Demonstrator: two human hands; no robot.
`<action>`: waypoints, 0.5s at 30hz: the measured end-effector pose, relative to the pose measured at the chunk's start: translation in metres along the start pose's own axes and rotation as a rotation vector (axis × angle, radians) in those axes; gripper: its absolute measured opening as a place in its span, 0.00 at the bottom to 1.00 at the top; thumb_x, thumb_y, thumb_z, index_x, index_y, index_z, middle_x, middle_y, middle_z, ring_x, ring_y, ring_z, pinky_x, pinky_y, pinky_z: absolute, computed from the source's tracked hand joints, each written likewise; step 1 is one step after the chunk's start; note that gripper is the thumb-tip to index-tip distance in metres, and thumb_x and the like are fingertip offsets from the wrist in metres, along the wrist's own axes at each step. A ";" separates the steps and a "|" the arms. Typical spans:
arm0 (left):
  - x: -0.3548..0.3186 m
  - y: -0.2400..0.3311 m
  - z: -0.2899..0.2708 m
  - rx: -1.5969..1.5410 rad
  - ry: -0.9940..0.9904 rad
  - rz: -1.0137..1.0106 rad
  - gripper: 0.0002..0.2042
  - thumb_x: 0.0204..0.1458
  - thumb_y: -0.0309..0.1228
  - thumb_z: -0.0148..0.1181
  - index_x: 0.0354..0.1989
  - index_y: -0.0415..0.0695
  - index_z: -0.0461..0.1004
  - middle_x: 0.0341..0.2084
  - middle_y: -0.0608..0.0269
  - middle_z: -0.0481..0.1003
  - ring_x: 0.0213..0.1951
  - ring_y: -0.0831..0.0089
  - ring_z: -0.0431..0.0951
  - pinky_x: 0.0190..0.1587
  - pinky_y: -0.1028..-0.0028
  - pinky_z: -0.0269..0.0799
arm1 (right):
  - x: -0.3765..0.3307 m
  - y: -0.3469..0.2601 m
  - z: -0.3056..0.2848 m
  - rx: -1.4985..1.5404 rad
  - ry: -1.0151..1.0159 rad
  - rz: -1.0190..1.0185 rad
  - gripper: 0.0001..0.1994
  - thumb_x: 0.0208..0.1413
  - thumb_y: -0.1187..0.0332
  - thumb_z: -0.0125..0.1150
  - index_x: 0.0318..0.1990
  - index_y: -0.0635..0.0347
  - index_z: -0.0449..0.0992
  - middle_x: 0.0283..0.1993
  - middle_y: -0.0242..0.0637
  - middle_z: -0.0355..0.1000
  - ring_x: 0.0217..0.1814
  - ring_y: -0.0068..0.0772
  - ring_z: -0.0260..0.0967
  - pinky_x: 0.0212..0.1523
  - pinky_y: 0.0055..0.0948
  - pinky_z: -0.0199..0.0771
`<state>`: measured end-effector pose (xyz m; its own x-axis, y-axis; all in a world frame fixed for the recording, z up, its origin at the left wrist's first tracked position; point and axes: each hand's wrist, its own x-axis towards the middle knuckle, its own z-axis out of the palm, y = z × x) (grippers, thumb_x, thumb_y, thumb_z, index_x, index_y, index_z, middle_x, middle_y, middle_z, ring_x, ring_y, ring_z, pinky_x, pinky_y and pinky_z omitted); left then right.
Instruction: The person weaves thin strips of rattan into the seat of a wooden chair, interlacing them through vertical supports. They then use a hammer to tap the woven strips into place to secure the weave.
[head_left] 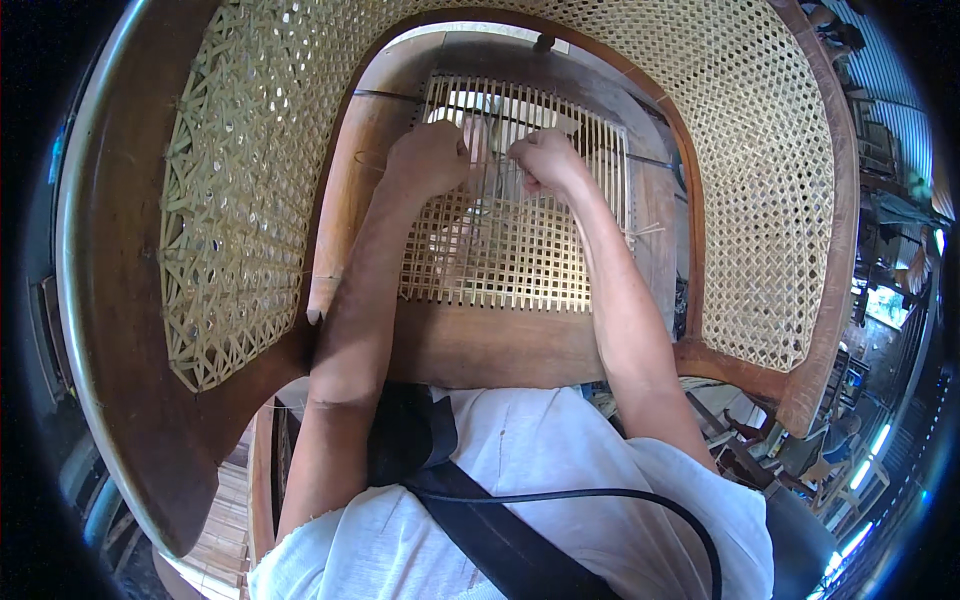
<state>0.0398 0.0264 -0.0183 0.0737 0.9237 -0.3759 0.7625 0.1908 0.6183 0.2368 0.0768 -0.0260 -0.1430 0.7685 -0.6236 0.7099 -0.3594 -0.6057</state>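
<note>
Cane strand (497, 170) sits btwn my two hands, thin & pale, running over the half-woven seat panel (500, 250) of the wooden chair (480, 345). It's at the far part of the seat, right where finished weave meets the bare upright strands.

My left hand (428, 158) is curled into a loose fist on the panel, knuckles up, fingers bunched together & closed on the strand; a thin loop of cane sticks out to its left. My right hand (545, 160) is just beside it, also fisted, fingers pinched shut on the same strand. The 2 hands are near each other, not touching, w/ the strand crossing the gap.

Seat panel: near part is tight open-grid weave, pale yellow. Far part has only parallel upright strands w/ gaps showing through. A few loose cane ends poke out at the right edge of the panel.

Wood seat frame goes round the panel, darker brown, front rail closest to my chest. Curved chair back (760, 180) wraps around the whole seat, w/ caned webbing: greenish & coarser on the left side, paler & finer across the top & right.

Both forearms reach in from below. I'm in a white shirt (540, 480), w/ a black strap (500, 540) & black cable (600, 495) across my front.
</note>
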 end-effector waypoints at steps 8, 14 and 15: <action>-0.004 0.001 -0.005 -0.017 -0.006 0.107 0.12 0.46 0.35 0.64 0.36 0.41 0.81 0.36 0.45 0.80 0.41 0.48 0.80 0.46 0.56 0.75 | -0.043 -0.057 -0.005 -0.686 -0.167 -0.059 0.12 0.61 0.75 0.51 0.48 0.71 0.77 0.45 0.53 0.77 0.44 0.38 0.78 0.47 0.36 0.81; -0.019 0.012 0.002 -0.002 0.153 0.089 0.08 0.46 0.30 0.60 0.30 0.39 0.81 0.36 0.45 0.80 0.40 0.50 0.81 0.48 0.58 0.75 | -0.057 -0.036 -0.036 -0.847 -0.019 -0.022 0.11 0.53 0.72 0.58 0.40 0.67 0.80 0.43 0.50 0.78 0.42 0.38 0.77 0.45 0.37 0.81; -0.019 0.012 0.004 0.009 0.134 0.093 0.09 0.46 0.31 0.60 0.31 0.40 0.81 0.36 0.47 0.80 0.40 0.50 0.81 0.48 0.58 0.75 | -0.064 -0.030 -0.049 -0.931 0.002 -0.029 0.10 0.52 0.72 0.58 0.39 0.66 0.80 0.40 0.49 0.78 0.40 0.37 0.77 0.43 0.37 0.81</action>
<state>0.0499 0.0095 -0.0067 0.0586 0.9733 -0.2218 0.7623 0.0998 0.6395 0.2585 0.0641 0.0565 -0.1685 0.7715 -0.6135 0.9733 0.2287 0.0203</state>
